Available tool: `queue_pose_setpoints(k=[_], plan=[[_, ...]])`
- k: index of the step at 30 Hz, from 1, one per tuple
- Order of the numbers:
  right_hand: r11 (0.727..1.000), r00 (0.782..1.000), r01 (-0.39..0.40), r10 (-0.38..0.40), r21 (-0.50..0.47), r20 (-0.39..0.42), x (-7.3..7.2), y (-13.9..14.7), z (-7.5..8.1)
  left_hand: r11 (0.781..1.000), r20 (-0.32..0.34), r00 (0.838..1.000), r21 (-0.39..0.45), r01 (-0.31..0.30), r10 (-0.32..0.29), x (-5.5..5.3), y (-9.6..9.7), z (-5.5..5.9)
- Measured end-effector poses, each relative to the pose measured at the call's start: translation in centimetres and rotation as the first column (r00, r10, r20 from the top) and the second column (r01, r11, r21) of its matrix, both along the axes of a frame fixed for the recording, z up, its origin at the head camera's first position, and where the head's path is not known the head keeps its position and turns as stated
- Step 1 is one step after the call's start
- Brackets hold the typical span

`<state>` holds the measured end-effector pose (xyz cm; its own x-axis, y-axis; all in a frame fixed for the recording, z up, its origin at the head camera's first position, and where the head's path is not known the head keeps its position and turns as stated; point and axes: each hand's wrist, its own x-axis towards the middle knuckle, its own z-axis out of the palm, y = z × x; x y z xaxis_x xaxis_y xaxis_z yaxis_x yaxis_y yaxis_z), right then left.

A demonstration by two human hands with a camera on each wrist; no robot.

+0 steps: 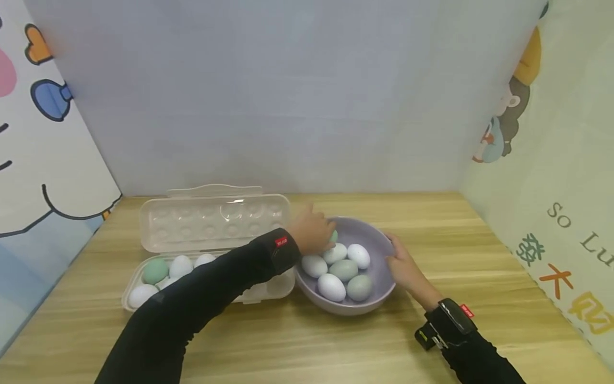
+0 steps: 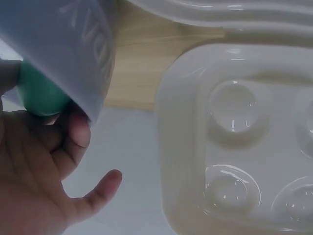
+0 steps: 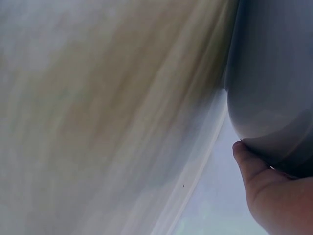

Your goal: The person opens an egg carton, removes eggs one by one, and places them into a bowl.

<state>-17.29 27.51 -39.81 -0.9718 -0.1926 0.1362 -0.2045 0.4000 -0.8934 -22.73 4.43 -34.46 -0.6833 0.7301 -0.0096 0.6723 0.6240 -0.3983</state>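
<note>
At the far left of the purple bowl (image 1: 357,229), my left hand (image 1: 310,230) reaches over the rim and pinches a green egg (image 2: 41,93). In the left wrist view its thumb and some fingers are around the egg, while one finger points away. Several white and grey-green eggs (image 1: 343,270) lie in the bowl. My right hand (image 1: 408,269) grips the bowl's right rim; in the right wrist view a finger presses the bowl's outer wall (image 3: 274,78). An egg carton (image 1: 275,288) stands left of the bowl, partly hidden under my left forearm.
The carton's clear lid (image 1: 216,224) lies folded back behind it. White eggs (image 1: 181,266) and a green egg (image 1: 155,271) sit in its left part; cups near its right end hold nothing. Printed cloth walls surround the wooden table (image 1: 422,213) at the back and sides.
</note>
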Motion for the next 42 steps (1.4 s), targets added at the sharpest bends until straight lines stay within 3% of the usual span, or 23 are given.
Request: queue_pose_setpoints(k=[4,12,18,23,28,32,35,39,42], plan=[[1.000,1.000,-0.003,0.003,0.003,-0.003,-0.1,-0.3,0.2,0.998,-0.059,0.998,-0.056,-0.029,0.026,-0.1,0.0,-0.6],[1.000,1.000,-0.004,0.005,0.005,-0.019,-0.2,-0.6,0.2,0.982,-0.169,0.985,-0.191,0.002,-0.035,-0.2,0.1,-1.8],[1.000,1.000,-0.001,0.001,0.005,0.000,0.0,-0.9,0.0,0.967,-0.138,0.989,-0.255,0.017,-0.053,0.6,0.1,-2.9],[1.000,1.000,-0.007,0.007,0.001,0.012,0.1,-1.1,-0.3,0.974,-0.106,0.994,-0.226,0.001,-0.025,0.9,-0.1,-3.7],[1.000,1.000,-0.009,0.009,-0.004,0.015,0.2,-1.1,-0.6,0.981,-0.073,0.997,-0.195,-0.014,0.000,1.0,-0.1,-3.6],[1.000,1.000,-0.009,0.010,-0.011,0.024,0.3,-1.1,-0.7,0.995,0.011,0.999,-0.086,-0.046,0.048,0.8,-0.4,-2.7],[1.000,1.000,-0.007,0.007,0.005,0.022,0.4,-0.9,-0.6,0.996,0.124,0.991,0.072,-0.059,0.050,0.6,-1.5,-0.5],[0.999,1.000,-0.008,0.008,0.036,0.018,0.2,-0.5,-0.2,0.969,0.221,0.973,0.216,-0.116,0.067,1.5,-5.2,3.5],[0.999,1.000,-0.011,0.011,0.039,0.017,0.1,0.1,0.3,0.956,0.201,0.972,0.242,-0.169,0.121,2.6,-9.0,5.3]])
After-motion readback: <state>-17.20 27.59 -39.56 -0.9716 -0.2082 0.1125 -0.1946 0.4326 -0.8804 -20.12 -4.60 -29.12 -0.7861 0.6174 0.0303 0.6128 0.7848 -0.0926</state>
